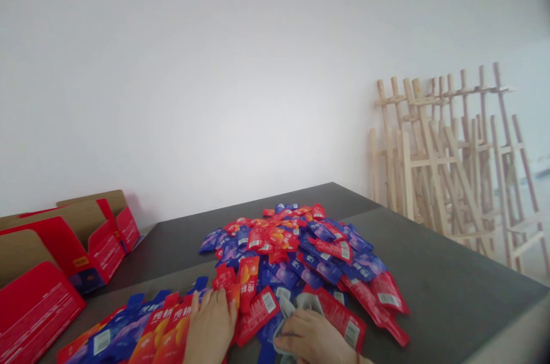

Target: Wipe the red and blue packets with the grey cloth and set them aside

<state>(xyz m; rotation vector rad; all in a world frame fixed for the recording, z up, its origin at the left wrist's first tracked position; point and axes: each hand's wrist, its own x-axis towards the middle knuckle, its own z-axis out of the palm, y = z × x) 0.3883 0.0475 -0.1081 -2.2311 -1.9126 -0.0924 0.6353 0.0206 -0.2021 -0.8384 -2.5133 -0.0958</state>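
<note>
While the red boxes [101,246] stand at eight o'clock with their cardboard insides showing, the row of pouches [144,329] overlaps side by side just beside them, between seven and eight o'clock. It seems wise to keep these edges lined up and their printed faces upward, so none slides under its neighbour.

At seven o'clock the left hand [210,324] lies palm down on the pouches at the row's right end, fingers stretched forward; whether it pinches one, I cannot tell. A light, flat touch should steady the slick packets without creasing them.

The loose pile [279,238] spreads around six o'clock, red and blue pouches tangled at all angles. Judging by that tangle, lifting from the top and one at a time would disturb it least.

Between five and six o'clock the right hand [315,338] is clamped on a grey cloth [287,308], its fingers curled around the folds, beside a red pouch [341,318] at the pile's near edge. Bunching the cloth small would likely stop it dragging neighbours along.
</note>
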